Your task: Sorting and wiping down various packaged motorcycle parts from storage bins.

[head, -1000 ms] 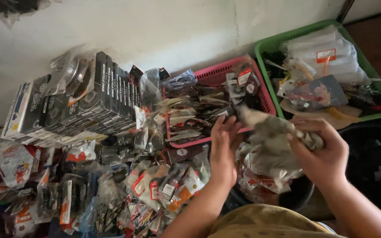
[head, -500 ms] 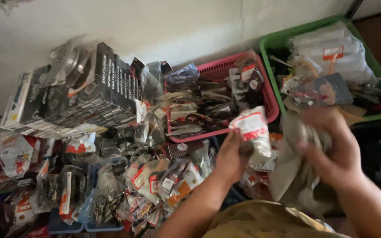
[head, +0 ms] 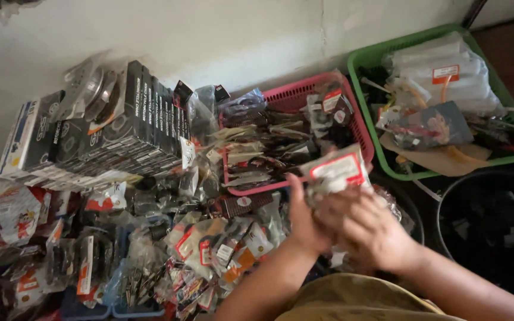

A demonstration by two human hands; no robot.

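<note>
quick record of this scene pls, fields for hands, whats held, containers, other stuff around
left hand: left hand grips the clear packet from the left side
right hand: right hand closes over the packet from the right
held item: clear packet with a red and white label, held by both hands
containers: pink basket full of small packets; green basket with plastic bags; black tub at right
nearby: stack of dark boxes against the wall; loose packets spread over the floor
</note>
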